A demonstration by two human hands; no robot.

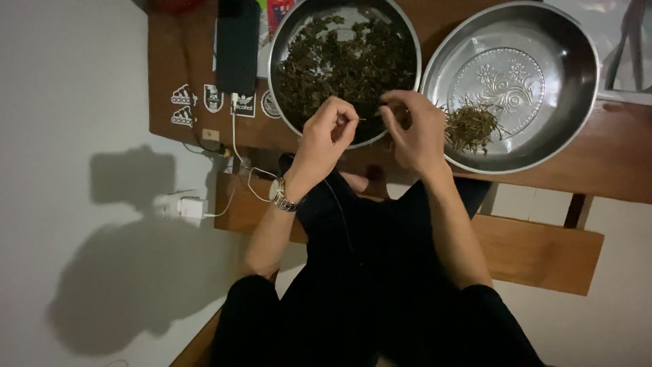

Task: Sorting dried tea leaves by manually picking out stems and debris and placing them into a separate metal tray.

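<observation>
Head view: your left hand [328, 132] and right hand [412, 129] meet over the near rim of the bowl of dark leaves [344, 64], fingers pinched on a thin stem [361, 119] between them, handy to the stripped stems [470, 127] in the right-hand bowl [570, 75] on the bench [614, 163].

At frame top, the edge crops the left steel bowl [278, 41] and a dark phone [238, 44]. A thin stem between the left hand [326, 139] and right hand [414, 132] is too small to identify. The right hand hides the second bowl's [577, 68] near rim.
</observation>
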